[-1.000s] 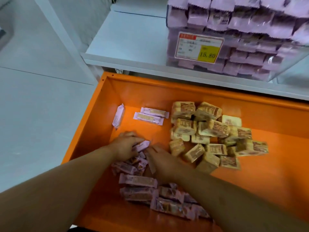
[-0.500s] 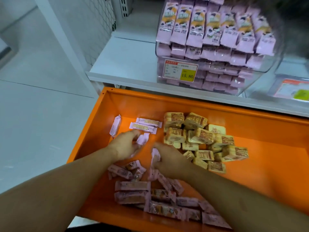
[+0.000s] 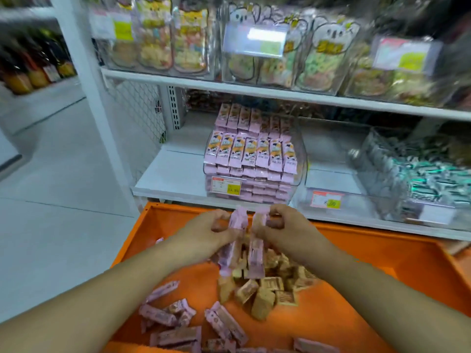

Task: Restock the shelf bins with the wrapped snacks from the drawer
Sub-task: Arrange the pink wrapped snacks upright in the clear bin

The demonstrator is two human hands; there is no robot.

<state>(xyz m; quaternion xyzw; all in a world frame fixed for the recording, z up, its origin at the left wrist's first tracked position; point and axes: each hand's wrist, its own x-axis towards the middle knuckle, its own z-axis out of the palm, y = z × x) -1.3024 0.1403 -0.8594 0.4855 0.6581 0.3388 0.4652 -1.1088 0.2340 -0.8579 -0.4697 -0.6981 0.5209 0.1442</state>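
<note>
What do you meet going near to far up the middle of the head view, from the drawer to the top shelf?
Loose pink packs → tan packs → pink packs in both hands (left hand, right hand) → full pink bin → top shelf bags.

Far above me, clear bags of colourful ring snacks (image 3: 260,64) crowd the upper shelf (image 3: 280,94). Bottles (image 3: 33,70) stand blurred at far left, beyond the white upright post (image 3: 94,103).

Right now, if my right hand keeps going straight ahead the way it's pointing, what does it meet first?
Probably the clear bin of pink wrapped snacks on the lower shelf. The right hand, holding a pink snack, is raised over the orange drawer and aimed towards it. Depth is unclear, so the bin's front wall likely comes first.
</note>
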